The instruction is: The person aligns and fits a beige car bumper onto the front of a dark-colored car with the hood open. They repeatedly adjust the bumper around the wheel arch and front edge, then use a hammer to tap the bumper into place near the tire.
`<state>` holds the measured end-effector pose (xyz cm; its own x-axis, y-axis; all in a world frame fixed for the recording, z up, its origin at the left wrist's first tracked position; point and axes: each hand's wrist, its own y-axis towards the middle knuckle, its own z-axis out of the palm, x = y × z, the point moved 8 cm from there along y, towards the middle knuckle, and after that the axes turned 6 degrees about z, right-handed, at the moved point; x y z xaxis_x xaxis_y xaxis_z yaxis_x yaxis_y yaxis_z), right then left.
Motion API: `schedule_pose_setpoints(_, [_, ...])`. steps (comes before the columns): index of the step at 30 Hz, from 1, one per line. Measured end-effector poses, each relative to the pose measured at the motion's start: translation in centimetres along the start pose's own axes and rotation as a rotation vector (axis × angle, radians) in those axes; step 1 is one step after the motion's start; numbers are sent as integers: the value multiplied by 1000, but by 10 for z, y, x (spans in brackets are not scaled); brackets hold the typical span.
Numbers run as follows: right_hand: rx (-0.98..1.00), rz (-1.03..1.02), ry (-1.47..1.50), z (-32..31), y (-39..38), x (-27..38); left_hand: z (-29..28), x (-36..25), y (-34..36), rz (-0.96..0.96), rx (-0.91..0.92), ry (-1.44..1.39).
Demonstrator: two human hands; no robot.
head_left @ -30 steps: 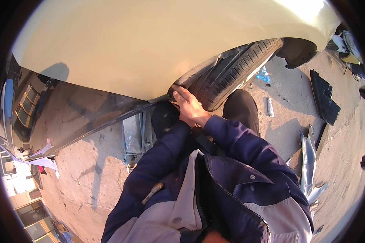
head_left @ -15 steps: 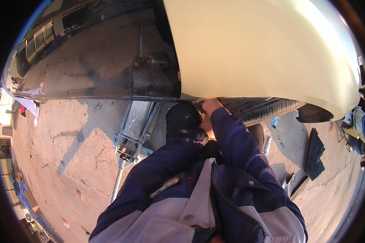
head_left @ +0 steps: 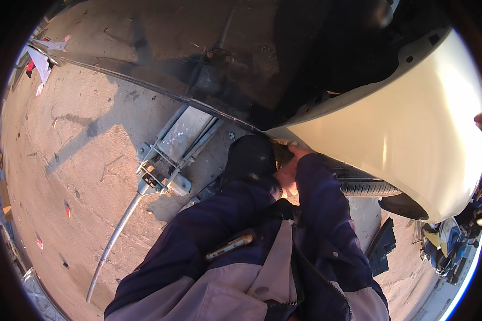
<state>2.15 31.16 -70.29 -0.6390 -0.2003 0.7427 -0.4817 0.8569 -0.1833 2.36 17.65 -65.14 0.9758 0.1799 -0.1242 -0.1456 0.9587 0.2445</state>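
A cream car fender (head_left: 391,144) stands tilted away from the glossy dark car body (head_left: 160,64), its inner flange with holes showing. My right hand (head_left: 301,153) is at the fender's lower corner, thumb and fingers closed round the edge there. Just below it, my left hand (head_left: 287,177) reaches in close under the same corner, with a band at the wrist. Its fingers are mostly hidden, and I cannot see what they touch. My dark-clad knee (head_left: 249,158) is bent beside both hands.
A floor jack (head_left: 185,136) with a long handle (head_left: 115,232) reaches under the dark car body at left. A tyre (head_left: 369,188) lies beneath the fender. Black plastic pieces (head_left: 381,249) and piled parts (head_left: 447,238) are on the ground at right. Something skin-coloured (head_left: 481,122) shows at the fender's far edge.
The view has turned and the fender has swung outward from the dark body, opening a dark gap and baring its flange. Both my hands stay at its lower corner.
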Motion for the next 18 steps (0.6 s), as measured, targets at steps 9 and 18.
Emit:
schedule_pose_setpoints(9, [-65,-85,36,-7,-15,-4,4,-13,11,53,-21,516])
schedule_pose_setpoints(18, [-104,-146,253,-13,-19,-12,-24,1,4,-22,-181,422])
